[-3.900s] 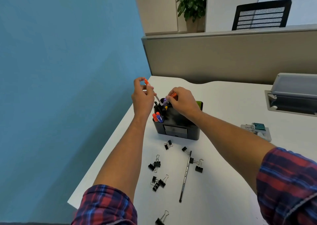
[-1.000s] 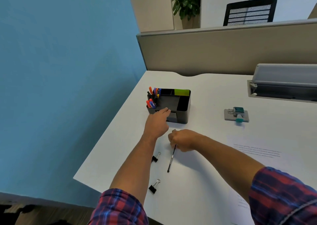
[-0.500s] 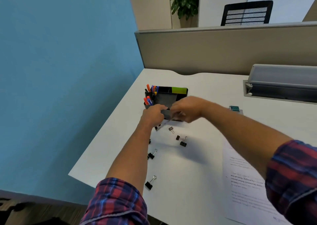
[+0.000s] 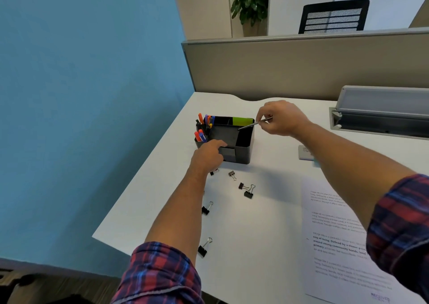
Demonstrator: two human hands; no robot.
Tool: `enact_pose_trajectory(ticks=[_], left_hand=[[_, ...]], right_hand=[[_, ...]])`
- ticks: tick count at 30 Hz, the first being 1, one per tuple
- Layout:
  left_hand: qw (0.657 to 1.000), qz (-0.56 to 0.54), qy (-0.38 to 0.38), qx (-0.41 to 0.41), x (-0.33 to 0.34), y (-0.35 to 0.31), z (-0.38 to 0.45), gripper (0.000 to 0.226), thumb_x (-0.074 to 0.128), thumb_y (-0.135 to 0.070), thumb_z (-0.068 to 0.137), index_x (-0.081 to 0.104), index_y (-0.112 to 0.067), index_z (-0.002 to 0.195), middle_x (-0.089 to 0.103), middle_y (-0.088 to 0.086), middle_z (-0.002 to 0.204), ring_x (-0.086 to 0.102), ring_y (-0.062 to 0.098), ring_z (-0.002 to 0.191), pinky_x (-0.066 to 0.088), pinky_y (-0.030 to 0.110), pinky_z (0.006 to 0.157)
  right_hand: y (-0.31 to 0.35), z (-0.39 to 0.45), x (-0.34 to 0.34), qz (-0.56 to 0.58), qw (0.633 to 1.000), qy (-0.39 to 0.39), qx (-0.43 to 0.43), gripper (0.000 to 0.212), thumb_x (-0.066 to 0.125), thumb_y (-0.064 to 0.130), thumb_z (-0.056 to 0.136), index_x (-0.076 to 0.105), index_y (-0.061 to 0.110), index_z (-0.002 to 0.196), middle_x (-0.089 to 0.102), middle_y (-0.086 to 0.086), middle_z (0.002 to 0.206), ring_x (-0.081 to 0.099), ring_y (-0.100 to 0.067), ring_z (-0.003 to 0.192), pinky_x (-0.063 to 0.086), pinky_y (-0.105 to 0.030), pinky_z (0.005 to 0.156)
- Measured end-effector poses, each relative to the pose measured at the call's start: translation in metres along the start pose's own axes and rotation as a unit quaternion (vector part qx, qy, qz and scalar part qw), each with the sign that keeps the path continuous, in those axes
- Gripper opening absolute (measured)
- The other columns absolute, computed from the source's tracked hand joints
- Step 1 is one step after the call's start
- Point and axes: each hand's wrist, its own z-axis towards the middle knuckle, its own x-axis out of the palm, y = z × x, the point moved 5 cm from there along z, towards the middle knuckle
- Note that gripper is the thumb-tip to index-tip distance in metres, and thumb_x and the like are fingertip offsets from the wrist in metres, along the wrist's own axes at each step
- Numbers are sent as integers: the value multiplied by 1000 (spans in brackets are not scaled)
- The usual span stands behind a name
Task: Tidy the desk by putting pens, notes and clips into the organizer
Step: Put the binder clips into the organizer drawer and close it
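A black desk organizer [image 4: 241, 156] stands on the white desk [image 4: 255, 234], with coloured pens [image 4: 204, 127] upright in its left compartments and green sticky notes [image 4: 242, 120] at the back. My right hand [image 4: 282, 118] pinches a thin dark pen [image 4: 254, 123] held nearly level, its tip over the organizer's right rear part. My left hand [image 4: 210, 155] rests against the organizer's front left edge, index finger stretched over the rim. Several black binder clips [image 4: 248, 191] lie scattered on the desk in front.
A printed sheet of paper [image 4: 343, 245] lies at the right front. A small grey stapler-like item [image 4: 305, 152] sits partly behind my right forearm. A grey cable tray [image 4: 380, 115] is set into the desk's far right. A partition [image 4: 301, 64] closes the back.
My right hand picked the thin pen up off the desk and carried it up and right, above the organizer. My left hand stayed at the organizer's front left.
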Motion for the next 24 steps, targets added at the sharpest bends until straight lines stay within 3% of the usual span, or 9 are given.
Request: enact_pose_trajectory(ticks=[5,10,13,16,19,24], left_hand=[[1000,4,2,-4,1,-1,-1,55,51,3,96,50,-26,144,55,10,143,59,29,120,52,38,99],[1000,15,3,-5,-1,-1,0,57,51,2,96,50,-26,145,57,10,140,61,28,117,52,39,97],[1000,23,4,-4,-1,-2,0,57,51,2,95,50,-26,145,59,10,138,61,28,116,53,39,98],[1000,29,5,-3,-1,-2,0,57,52,0,95,50,-27,145,59,9,138,62,27,114,54,40,98],[999,34,5,-3,0,-2,0,57,53,0,95,50,-28,145,59,9,138,62,27,114,54,40,99],[999,37,-1,0,0,-3,-2,58,55,1,94,50,-27,145,58,9,140,62,28,117,53,42,101]], right_hand=[[11,6,20,31,997,73,-4,10,69,16,82,78,15,87,67,3,83,63,-17,78,53,-31,70],[18,7,46,46,985,150,65,15,65,22,91,77,15,96,73,-1,91,64,-17,83,54,-31,74],[18,6,56,61,982,152,97,20,60,29,96,73,14,96,70,-3,88,63,-19,82,52,-31,70],[20,4,62,71,981,144,107,36,42,41,104,62,13,93,60,-2,80,60,-24,81,42,-32,65],[18,0,66,-4,989,127,74,40,29,43,107,57,14,108,54,-3,101,57,-26,89,44,-37,74],[16,-8,74,-65,987,144,31,28,40,32,103,63,22,117,58,-5,115,58,-24,95,49,-38,81]])
